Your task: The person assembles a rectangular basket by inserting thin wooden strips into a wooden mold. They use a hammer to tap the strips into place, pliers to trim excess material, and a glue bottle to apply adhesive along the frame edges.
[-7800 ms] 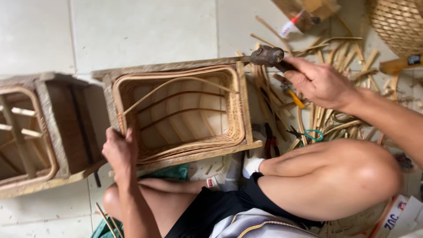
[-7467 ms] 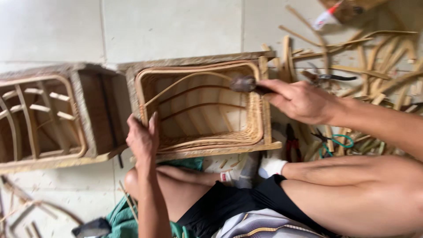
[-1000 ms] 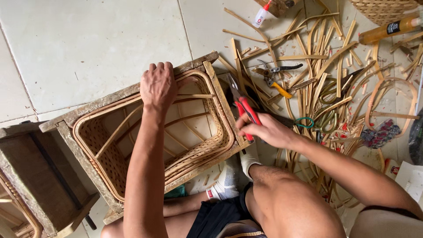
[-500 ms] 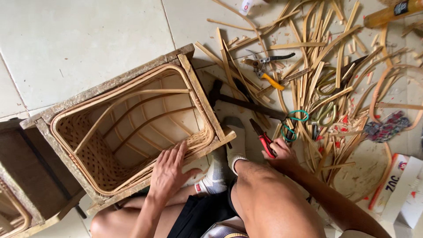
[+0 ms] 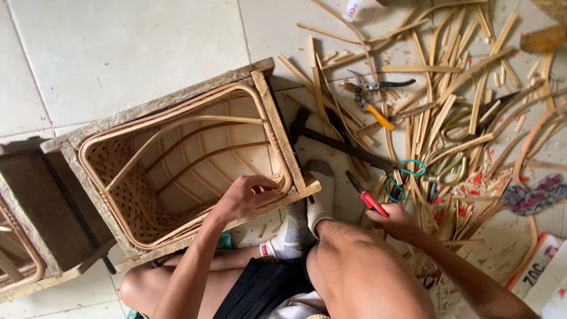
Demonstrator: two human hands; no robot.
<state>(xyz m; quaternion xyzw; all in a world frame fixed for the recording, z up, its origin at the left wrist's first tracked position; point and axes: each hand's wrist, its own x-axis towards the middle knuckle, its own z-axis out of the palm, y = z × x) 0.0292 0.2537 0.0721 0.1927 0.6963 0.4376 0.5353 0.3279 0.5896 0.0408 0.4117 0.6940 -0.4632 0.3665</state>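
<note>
Half a second ago my left hand lay flat with its fingers spread on the near rim of the rattan basket; now it has curled, the fingers bent together and pinching the woven edge just inside the wooden frame that boxes the basket in. The basket lies on its side on the tiled floor, its mouth open toward me, pressed against my socked foot. My right hand has stayed low beside my knee, on the scrap-strewn floor, fingers closed around the red-handled pliers, whose dark nose points up and away toward the hammer. Whether the pliers' jaws grip anything, I cannot tell. Cut rattan strips lie scattered all round, with yellow-handled shears further off among them.
</note>
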